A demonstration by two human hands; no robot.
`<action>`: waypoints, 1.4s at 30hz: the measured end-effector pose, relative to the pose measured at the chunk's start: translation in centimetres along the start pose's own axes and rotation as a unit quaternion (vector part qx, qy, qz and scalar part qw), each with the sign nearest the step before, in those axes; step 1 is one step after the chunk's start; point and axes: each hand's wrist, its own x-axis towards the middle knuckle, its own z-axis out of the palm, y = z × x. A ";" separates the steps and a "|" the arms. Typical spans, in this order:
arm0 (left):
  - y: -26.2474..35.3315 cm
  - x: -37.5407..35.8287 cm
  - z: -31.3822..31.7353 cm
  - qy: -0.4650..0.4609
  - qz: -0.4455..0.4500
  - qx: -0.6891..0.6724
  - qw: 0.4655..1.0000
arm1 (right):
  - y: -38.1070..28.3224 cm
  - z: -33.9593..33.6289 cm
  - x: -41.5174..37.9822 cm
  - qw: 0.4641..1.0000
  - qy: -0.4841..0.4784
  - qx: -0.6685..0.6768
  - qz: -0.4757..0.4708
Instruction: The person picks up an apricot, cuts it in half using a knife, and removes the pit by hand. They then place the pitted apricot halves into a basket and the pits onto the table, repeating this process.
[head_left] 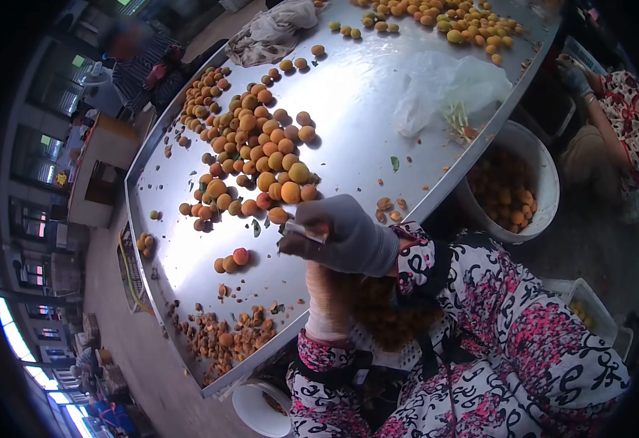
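Head: right hand (345, 233), grey glove, above the desk's (210, 281) near edge, fingers pinching a small pale object (305, 232); blurred, can't identify. Left hand (324, 285) just below, mostly covered by the right; can't tell its finger state. Orange fruit (255, 152) piled on the desk just beyond both. White bucket (551, 179) of fruit off to the right.

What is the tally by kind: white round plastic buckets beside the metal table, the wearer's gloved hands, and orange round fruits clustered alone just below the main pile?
White buckets: 2
Gloved hands: 2
Clustered orange fruits: 3
Total: 7
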 end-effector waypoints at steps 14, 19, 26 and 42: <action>0.3 0.3 0.5 -0.038 -0.116 -0.240 0.963 | 1.2 -2.3 2.4 0.844 0.133 0.428 0.295; 1.4 1.5 -2.8 -0.018 -0.049 -0.152 0.987 | -2.0 -2.4 2.2 0.928 0.065 0.194 0.310; 2.4 1.2 -3.7 0.104 0.139 0.372 0.912 | 1.8 -2.2 -0.1 0.948 -0.092 -0.098 0.288; 5.7 -1.1 -7.9 0.100 0.189 0.617 0.757 | -0.7 -2.4 1.0 0.926 -0.060 -0.043 0.370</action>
